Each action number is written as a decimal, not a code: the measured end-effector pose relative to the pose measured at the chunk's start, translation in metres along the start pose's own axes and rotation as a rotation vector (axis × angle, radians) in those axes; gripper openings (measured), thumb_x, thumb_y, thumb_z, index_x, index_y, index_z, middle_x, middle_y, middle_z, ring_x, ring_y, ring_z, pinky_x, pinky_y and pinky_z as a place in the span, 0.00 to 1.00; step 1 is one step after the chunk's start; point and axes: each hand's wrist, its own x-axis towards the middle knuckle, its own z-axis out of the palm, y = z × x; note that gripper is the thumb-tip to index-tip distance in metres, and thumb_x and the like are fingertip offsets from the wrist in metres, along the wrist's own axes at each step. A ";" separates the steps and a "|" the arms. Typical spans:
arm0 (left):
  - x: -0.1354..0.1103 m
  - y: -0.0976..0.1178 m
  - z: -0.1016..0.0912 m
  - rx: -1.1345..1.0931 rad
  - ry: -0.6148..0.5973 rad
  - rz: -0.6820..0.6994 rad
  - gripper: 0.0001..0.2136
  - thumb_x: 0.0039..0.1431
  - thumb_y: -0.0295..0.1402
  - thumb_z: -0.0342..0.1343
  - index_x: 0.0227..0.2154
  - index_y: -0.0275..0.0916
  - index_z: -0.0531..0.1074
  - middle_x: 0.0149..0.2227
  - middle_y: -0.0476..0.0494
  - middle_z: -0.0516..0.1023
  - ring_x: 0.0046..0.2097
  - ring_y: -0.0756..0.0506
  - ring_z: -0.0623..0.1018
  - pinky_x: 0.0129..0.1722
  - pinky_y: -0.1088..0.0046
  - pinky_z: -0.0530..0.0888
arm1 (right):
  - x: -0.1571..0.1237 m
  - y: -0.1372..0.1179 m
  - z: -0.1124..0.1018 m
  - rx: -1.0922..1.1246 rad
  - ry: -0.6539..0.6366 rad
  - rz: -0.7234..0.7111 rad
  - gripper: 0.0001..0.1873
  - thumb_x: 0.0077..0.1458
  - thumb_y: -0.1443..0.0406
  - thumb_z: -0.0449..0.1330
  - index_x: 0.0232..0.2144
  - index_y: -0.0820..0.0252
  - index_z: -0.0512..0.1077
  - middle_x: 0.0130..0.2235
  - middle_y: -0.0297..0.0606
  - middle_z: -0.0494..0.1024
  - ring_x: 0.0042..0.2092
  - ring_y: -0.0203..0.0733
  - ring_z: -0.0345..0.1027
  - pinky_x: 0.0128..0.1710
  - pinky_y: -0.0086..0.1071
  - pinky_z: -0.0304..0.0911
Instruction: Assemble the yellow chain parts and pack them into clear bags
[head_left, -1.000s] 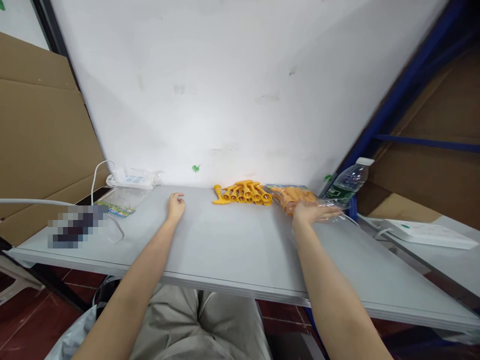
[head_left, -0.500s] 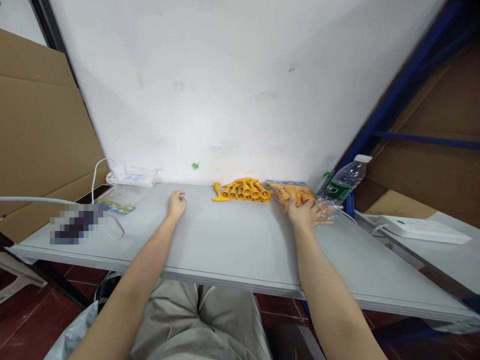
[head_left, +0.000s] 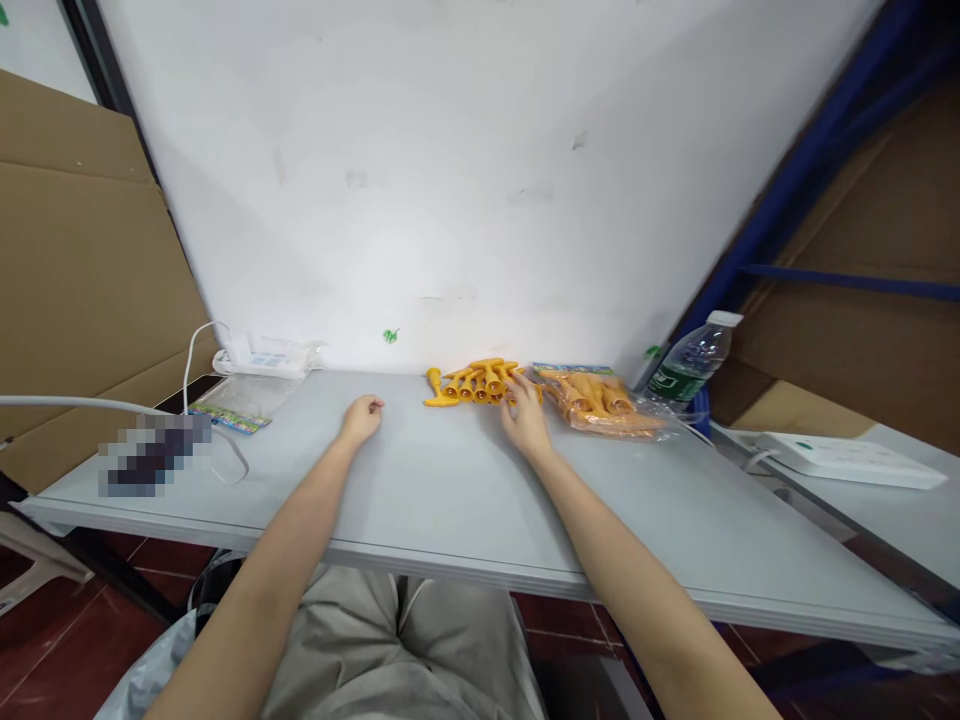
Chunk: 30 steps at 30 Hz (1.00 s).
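Observation:
A pile of yellow plastic horn-shaped pieces (head_left: 480,378) with flared, hollow ends lies against the wall. My right hand (head_left: 527,418) is at the pile's right side, fingers apart and covering some of the pieces; whether the fingertips touch them I cannot tell. Right of that hand lies a clear plastic bag (head_left: 600,400) with a colourful header, filled with similar orange-yellow pieces. My left hand (head_left: 363,418) rests on the table to the left of the pile, fingers curled in, nothing visible in it.
A flattened clear bag (head_left: 244,395) with a colourful header and a white power strip (head_left: 262,355) lie at the left, near white cables. At the right stand a water bottle (head_left: 694,360) and another power strip (head_left: 847,458). Cardboard (head_left: 75,280) borders the left side.
My right hand has left the filled bag and moved left to the pile of yellow pieces. My left hand has shifted slightly to the right, still curled.

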 end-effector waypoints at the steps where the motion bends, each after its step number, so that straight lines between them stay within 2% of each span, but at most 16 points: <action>1: 0.000 0.000 0.000 0.012 -0.014 0.017 0.12 0.47 0.18 0.50 0.26 0.40 0.75 0.32 0.46 0.80 0.36 0.46 0.78 0.44 0.68 0.75 | -0.002 -0.004 0.007 0.011 -0.094 -0.017 0.20 0.57 0.67 0.46 0.50 0.62 0.68 0.58 0.53 0.64 0.56 0.49 0.63 0.55 0.45 0.61; 3: -0.001 0.000 0.000 0.044 -0.036 0.040 0.12 0.47 0.18 0.50 0.26 0.40 0.75 0.34 0.46 0.80 0.37 0.46 0.79 0.45 0.67 0.75 | -0.004 -0.010 0.016 -0.019 -0.301 -0.069 0.15 0.56 0.69 0.47 0.42 0.62 0.71 0.49 0.52 0.72 0.49 0.50 0.67 0.51 0.43 0.64; 5: -0.001 0.000 0.001 0.083 -0.054 0.062 0.12 0.48 0.19 0.50 0.26 0.40 0.75 0.35 0.45 0.80 0.38 0.46 0.79 0.46 0.67 0.75 | -0.006 -0.013 0.019 -0.083 -0.418 -0.096 0.13 0.56 0.70 0.48 0.37 0.62 0.72 0.43 0.50 0.74 0.46 0.50 0.67 0.49 0.41 0.63; 8: 0.002 0.001 0.003 0.144 -0.085 0.102 0.12 0.49 0.19 0.50 0.29 0.40 0.76 0.36 0.44 0.80 0.40 0.45 0.79 0.47 0.66 0.75 | -0.006 -0.013 0.019 -0.134 -0.413 -0.082 0.12 0.57 0.70 0.49 0.37 0.62 0.73 0.42 0.48 0.75 0.46 0.48 0.67 0.49 0.38 0.62; 11: 0.009 0.003 -0.004 0.251 -0.087 0.101 0.16 0.50 0.19 0.50 0.39 0.38 0.76 0.41 0.41 0.79 0.44 0.44 0.78 0.49 0.66 0.74 | -0.006 -0.010 0.019 -0.136 -0.393 -0.083 0.12 0.57 0.70 0.51 0.37 0.62 0.73 0.43 0.47 0.75 0.46 0.46 0.67 0.49 0.36 0.61; 14: 0.017 0.002 -0.028 0.475 -0.024 0.066 0.20 0.54 0.22 0.49 0.51 0.34 0.71 0.52 0.35 0.74 0.53 0.40 0.74 0.55 0.63 0.70 | -0.006 -0.008 0.022 -0.153 -0.374 -0.087 0.12 0.56 0.71 0.52 0.38 0.62 0.74 0.42 0.46 0.76 0.45 0.45 0.68 0.47 0.35 0.62; 18: 0.024 -0.010 -0.080 0.713 0.038 -0.027 0.22 0.56 0.22 0.45 0.55 0.33 0.66 0.56 0.31 0.70 0.59 0.38 0.69 0.58 0.60 0.66 | -0.007 -0.007 0.024 -0.176 -0.361 -0.100 0.12 0.56 0.71 0.52 0.38 0.62 0.74 0.43 0.46 0.76 0.45 0.45 0.68 0.46 0.34 0.62; 22: 0.022 -0.031 -0.122 0.842 0.093 -0.286 0.22 0.59 0.25 0.43 0.56 0.30 0.63 0.59 0.25 0.65 0.62 0.34 0.65 0.58 0.51 0.63 | -0.007 -0.008 0.024 -0.186 -0.363 -0.110 0.12 0.57 0.71 0.52 0.39 0.63 0.75 0.43 0.47 0.77 0.46 0.46 0.68 0.47 0.35 0.62; 24: 0.019 -0.041 -0.134 0.867 0.050 -0.412 0.24 0.60 0.30 0.45 0.59 0.30 0.60 0.63 0.24 0.60 0.65 0.32 0.60 0.57 0.49 0.63 | -0.007 -0.009 0.024 -0.191 -0.364 -0.109 0.13 0.57 0.72 0.52 0.39 0.64 0.74 0.43 0.47 0.77 0.46 0.46 0.68 0.48 0.35 0.61; 26: 0.016 -0.049 -0.139 0.862 -0.030 -0.494 0.26 0.62 0.35 0.45 0.61 0.29 0.58 0.64 0.23 0.58 0.65 0.30 0.59 0.57 0.49 0.64 | -0.007 -0.009 0.024 -0.197 -0.368 -0.110 0.13 0.57 0.72 0.51 0.40 0.64 0.74 0.43 0.47 0.77 0.46 0.47 0.68 0.48 0.35 0.61; 30: 0.012 -0.056 -0.142 0.852 -0.134 -0.439 0.22 0.64 0.33 0.40 0.59 0.31 0.60 0.57 0.25 0.69 0.57 0.34 0.71 0.54 0.56 0.68 | -0.007 -0.008 0.024 -0.205 -0.371 -0.118 0.13 0.57 0.71 0.51 0.40 0.64 0.74 0.44 0.47 0.76 0.46 0.46 0.68 0.48 0.35 0.61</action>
